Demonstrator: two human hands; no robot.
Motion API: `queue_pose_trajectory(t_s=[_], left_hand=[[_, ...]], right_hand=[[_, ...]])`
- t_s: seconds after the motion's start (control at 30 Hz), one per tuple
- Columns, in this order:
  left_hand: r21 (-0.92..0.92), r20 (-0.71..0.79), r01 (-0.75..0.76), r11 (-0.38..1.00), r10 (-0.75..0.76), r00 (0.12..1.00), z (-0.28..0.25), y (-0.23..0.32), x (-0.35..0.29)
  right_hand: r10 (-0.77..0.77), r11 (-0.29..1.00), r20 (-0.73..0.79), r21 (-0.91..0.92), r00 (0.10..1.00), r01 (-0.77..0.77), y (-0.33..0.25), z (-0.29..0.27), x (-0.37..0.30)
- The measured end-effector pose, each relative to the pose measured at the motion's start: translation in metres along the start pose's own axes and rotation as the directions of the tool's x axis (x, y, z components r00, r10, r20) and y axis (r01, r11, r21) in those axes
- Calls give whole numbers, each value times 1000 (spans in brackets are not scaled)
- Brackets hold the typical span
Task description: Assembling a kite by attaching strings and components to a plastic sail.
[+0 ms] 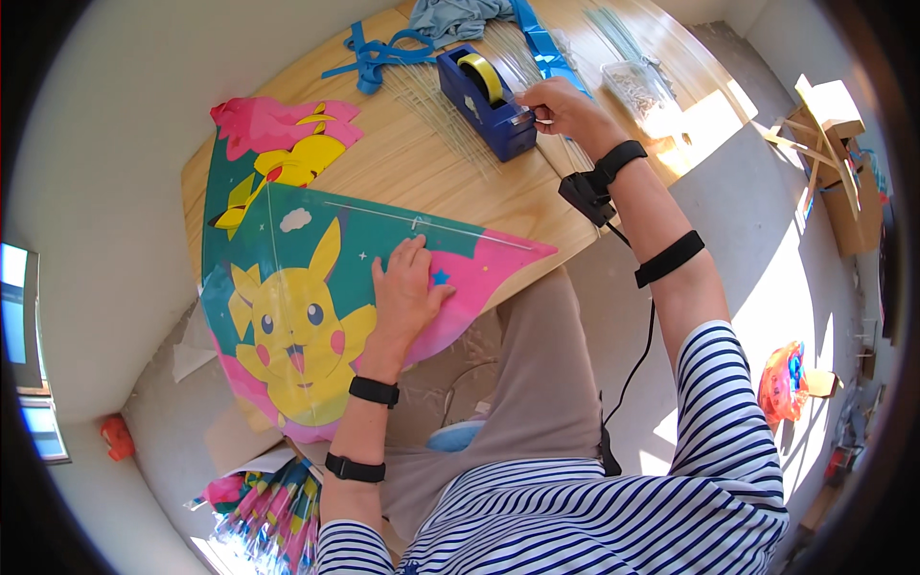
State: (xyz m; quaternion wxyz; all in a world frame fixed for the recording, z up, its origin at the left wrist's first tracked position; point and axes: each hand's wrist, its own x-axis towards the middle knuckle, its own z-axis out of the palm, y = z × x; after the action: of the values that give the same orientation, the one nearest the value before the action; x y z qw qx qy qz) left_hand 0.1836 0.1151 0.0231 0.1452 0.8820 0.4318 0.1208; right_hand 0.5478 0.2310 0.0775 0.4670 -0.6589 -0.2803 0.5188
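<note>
our left hand [407, 287] lies flat and open, fingers spread, pressing on the thin plastic kite sheet printed with a yellow cartoon creature on teal and pink [287, 316], which lies across the left-centre of the frame and hangs over the near edge of the pale wooden table [498, 192]. our right hand [565, 107], in the upper middle, is pinched narrow at the cutter end of the dark blue tape dispenser with its yellow-green roll [486, 101]; whether a strip of tape is between the fingers we cannot tell. we judge the kite sheet very light, limp and slippery, easy to crease or tear, so a flat palm near the thin clear rod [431, 222] lying across it suits it better than a pinch. the dispenser looks heavy and steady enough to stay put under a pull. a bundle of thin clear sticks [441, 115] lies just left of the dispenser, blue ribbon strips [379, 56] sit near the upper edge, and a clear plastic box of small pieces [637, 88] sits to the upper right.
</note>
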Motion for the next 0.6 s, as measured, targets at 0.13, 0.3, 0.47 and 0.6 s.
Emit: queue_pose_trajectory(t_s=[0.13,0.3,0.47,0.6], left_hand=[[-13,-6,9,1000,-9,1000,0,-2,0],[5,4,5,1000,-5,1000,0,-1,0],[-1,15,26,1000,-26,1000,0,-2,0],[-3,13,30,1000,-30,999,-2,0,-1]], right_hand=[[-36,997,56,73,998,32,2,-2,-6],[-113,986,112,135,987,98,9,-13,-17],[-210,967,60,163,976,198,15,-5,-37],[-218,970,13,113,976,215,19,5,-48]])
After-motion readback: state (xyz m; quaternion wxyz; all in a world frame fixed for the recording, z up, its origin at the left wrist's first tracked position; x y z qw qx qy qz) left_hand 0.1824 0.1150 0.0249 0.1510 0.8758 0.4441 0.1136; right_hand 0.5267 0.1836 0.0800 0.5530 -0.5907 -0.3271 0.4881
